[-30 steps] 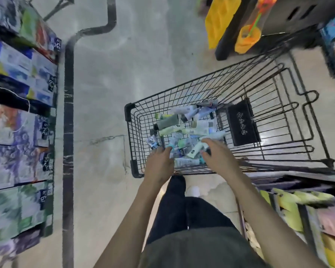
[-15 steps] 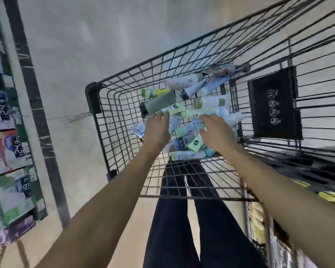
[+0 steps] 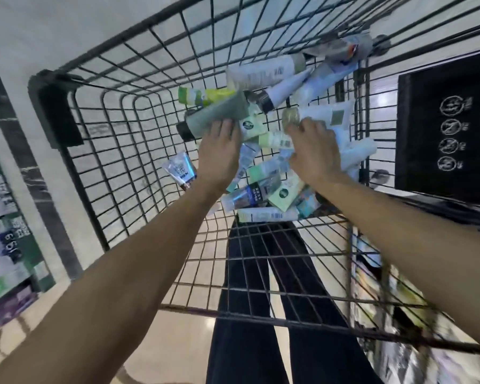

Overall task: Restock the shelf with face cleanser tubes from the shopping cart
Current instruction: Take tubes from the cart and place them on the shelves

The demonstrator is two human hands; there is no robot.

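We see both hands, left hand (image 3: pixel 219 153) and right hand (image 3: pixel 315 151), resting flat-fingered on the tubes (image 3: pixel 263 170) inside the cart (image 3: pixel 117 139).

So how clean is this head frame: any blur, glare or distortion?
Head view: wide-angle bends the cart wires; shelf stock at the left edge is motion-smeared; floor glare shows through the mesh; both hands and the tubes stay readable.

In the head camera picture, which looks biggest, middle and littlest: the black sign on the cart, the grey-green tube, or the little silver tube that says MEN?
1. black sign, biggest by far.
2. grey-green tube, by the left hand.
3. silver MEN tube, smallest.
All lie at a similar depth in the shopping cart, so the order seems safe.
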